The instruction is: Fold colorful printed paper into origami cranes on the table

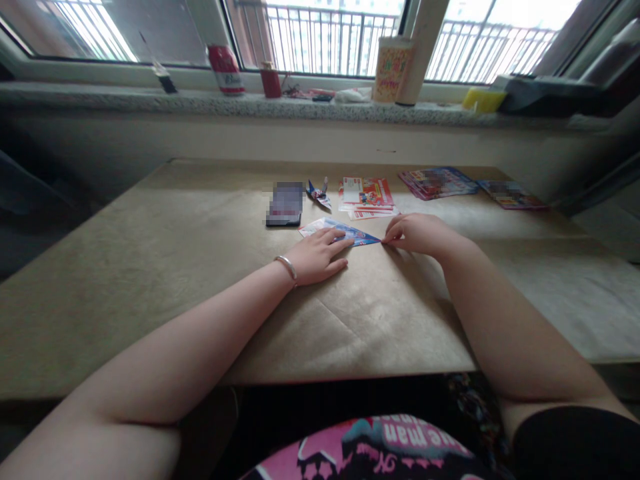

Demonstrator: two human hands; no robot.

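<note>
Along the speckled stone sill (195,107) stand 1 red-and-white can (227,70), 1 small red bottle (271,82) and 1 pale cup (391,70) with a colourful print; a crumpled white item (354,95) lies between bottle and cup, and farther right a yellow object (485,101), perhaps a sponge, sits just beside a dark bulky thing (543,97). On the tabletop (150,267) below lie a dark flat device (286,205), a small folded-paper figure (319,194) just beside it, and printed sheets (370,192) farther right. Beyond the window glass runs a barred railing (330,41).
</note>
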